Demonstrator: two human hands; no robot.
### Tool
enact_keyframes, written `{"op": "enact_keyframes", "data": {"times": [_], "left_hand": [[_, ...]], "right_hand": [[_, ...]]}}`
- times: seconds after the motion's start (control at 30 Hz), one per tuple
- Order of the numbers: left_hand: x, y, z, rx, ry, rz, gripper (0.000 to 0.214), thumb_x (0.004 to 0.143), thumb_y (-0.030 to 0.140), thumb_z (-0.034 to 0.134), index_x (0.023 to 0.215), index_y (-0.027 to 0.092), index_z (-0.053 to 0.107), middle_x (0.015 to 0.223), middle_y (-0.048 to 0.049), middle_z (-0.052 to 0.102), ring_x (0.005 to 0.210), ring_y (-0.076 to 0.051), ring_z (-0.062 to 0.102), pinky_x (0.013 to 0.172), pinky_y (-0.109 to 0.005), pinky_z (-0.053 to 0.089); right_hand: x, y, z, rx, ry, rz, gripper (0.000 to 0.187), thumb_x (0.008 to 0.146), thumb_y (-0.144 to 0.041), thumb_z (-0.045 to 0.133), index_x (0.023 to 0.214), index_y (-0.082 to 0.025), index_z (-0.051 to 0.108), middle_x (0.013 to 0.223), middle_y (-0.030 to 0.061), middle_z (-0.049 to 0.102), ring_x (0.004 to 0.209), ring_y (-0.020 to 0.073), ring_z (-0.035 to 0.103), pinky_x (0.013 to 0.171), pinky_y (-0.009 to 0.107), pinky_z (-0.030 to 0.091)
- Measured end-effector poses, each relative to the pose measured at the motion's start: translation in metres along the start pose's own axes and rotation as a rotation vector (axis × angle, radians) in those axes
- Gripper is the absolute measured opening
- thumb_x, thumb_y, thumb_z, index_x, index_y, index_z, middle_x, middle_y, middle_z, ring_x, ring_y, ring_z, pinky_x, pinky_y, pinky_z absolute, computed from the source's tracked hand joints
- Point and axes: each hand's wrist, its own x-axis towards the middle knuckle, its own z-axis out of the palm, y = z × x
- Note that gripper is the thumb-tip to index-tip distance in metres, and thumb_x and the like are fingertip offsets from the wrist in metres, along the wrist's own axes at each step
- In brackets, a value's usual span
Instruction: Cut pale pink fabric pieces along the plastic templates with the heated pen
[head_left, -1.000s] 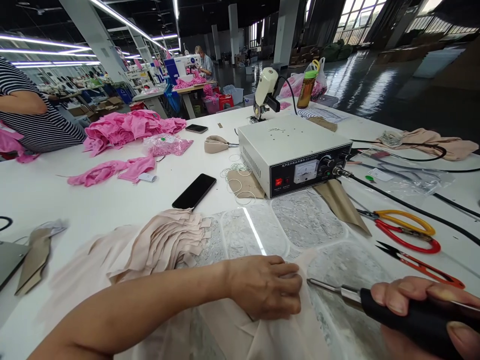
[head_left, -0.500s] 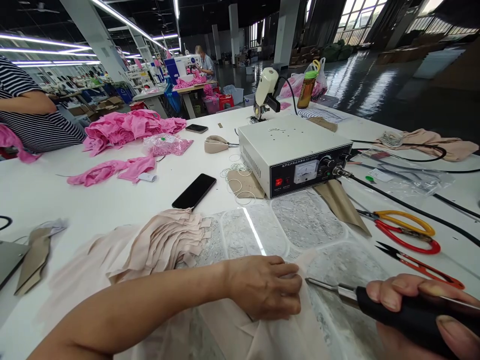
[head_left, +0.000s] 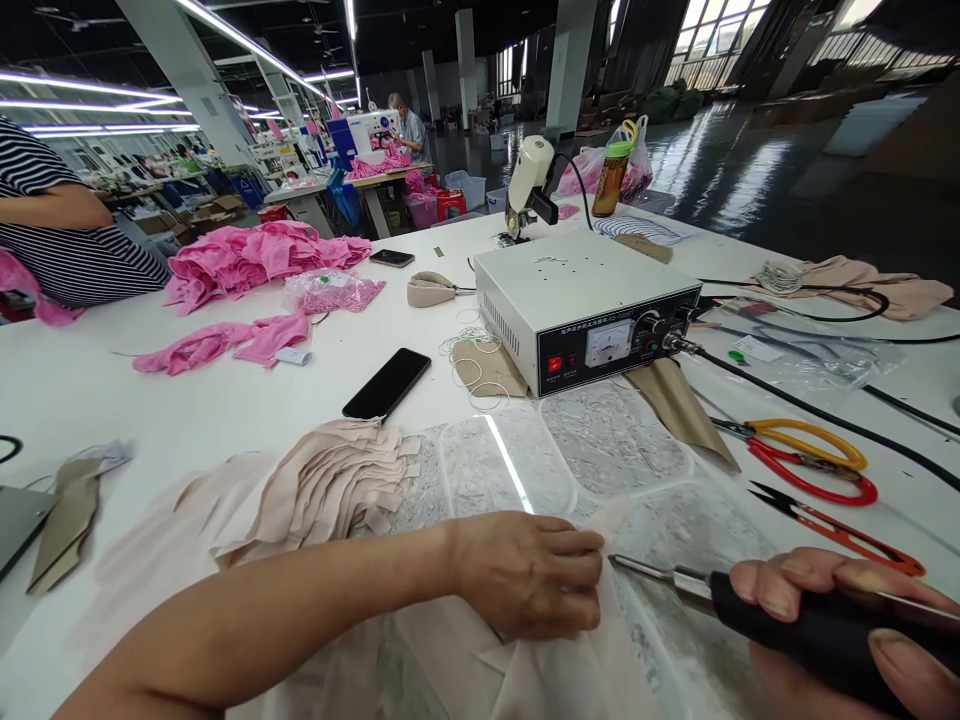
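Observation:
My left hand (head_left: 529, 575) presses down on a thin beige fabric piece (head_left: 555, 675), its fingers curled together at the cloth's edge. In my right hand (head_left: 847, 610) is a handheld ultrasonic tool (head_left: 750, 600) with a black grip and a slim metal tip. That tip points left and sits close to my left fingertips, by the fabric; whether it touches the cloth I cannot tell. Under the fabric lies a clear, grey-patterned mat (head_left: 510, 465). Left of my hand, a fanned stack of beige fabric pieces (head_left: 315, 480) rests behind my forearm.
Behind the mat stands a control box (head_left: 585, 290) with a black cable (head_left: 810, 400) running right. Scissors (head_left: 814, 460) and red thread snips (head_left: 840, 530) lie at right. A phone (head_left: 388, 383) and pink fabric (head_left: 255, 260) are at left, near a person in stripes (head_left: 67, 220).
The view has shifted very slightly. Both hands, the tool and the fabric keep practically the same positions.

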Motion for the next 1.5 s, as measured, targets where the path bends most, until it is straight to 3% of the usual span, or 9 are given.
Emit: {"op": "enact_keyframes", "data": {"times": [0.43,0.77,0.87,0.97,1.23,1.5], "left_hand": [[0.000,0.001,0.001,0.014,-0.051,-0.042,0.023,0.091,0.033,0.042,0.086,0.018,0.058,0.103,-0.0116,0.059,0.099,-0.022,0.056,0.076,-0.031,0.044],[-0.001,0.001,0.002,0.062,-0.064,-0.050,0.019,0.089,0.036,0.047,0.086,0.019,0.055,0.103,-0.0113,0.058,0.097,-0.021,0.054,0.075,-0.029,0.042],[-0.002,0.002,0.004,0.065,-0.052,-0.054,0.020,0.090,0.036,0.046,0.086,0.019,0.055,0.102,-0.0110,0.058,0.097,-0.021,0.054,0.075,-0.029,0.042],[-0.003,0.002,0.005,0.067,-0.036,-0.056,0.019,0.089,0.036,0.047,0.085,0.019,0.055,0.101,-0.0107,0.057,0.097,-0.021,0.054,0.076,-0.029,0.042],[-0.002,0.001,0.002,0.050,-0.086,-0.058,0.023,0.091,0.037,0.043,0.089,0.020,0.058,0.106,-0.0111,0.059,0.106,-0.023,0.053,0.083,-0.031,0.043],[-0.003,-0.002,0.004,0.005,-0.017,-0.012,0.030,0.091,0.036,0.042,0.089,0.017,0.064,0.105,-0.0124,0.060,0.120,-0.031,0.048,0.101,-0.037,0.037]], "right_hand": [[0.002,-0.005,0.003,-0.063,0.022,-0.023,0.020,0.067,-0.033,0.059,0.083,-0.023,0.053,0.071,-0.0012,0.046,0.057,0.0137,0.044,0.050,0.031,0.051],[0.005,-0.005,0.006,-0.053,-0.004,-0.021,0.021,0.066,-0.033,0.062,0.081,-0.022,0.054,0.070,-0.0012,0.049,0.054,0.0133,0.047,0.047,0.031,0.050],[0.005,-0.007,0.011,-0.049,0.044,-0.036,0.021,0.063,-0.031,0.060,0.081,-0.022,0.053,0.069,-0.0023,0.047,0.055,0.0130,0.045,0.047,0.030,0.049],[0.007,-0.009,0.018,-0.047,0.082,-0.074,0.020,0.062,-0.028,0.056,0.081,-0.022,0.052,0.070,-0.0021,0.046,0.058,0.0139,0.045,0.051,0.031,0.050],[0.011,-0.011,0.037,-0.190,-0.001,-0.110,0.017,0.064,-0.024,0.056,0.080,-0.020,0.053,0.070,0.0006,0.054,0.058,0.0177,0.051,0.058,0.040,0.050],[0.013,-0.007,0.033,-0.176,-0.010,-0.137,0.015,0.064,-0.022,0.056,0.079,-0.020,0.054,0.071,-0.0008,0.054,0.056,0.0162,0.050,0.058,0.038,0.051]]}}
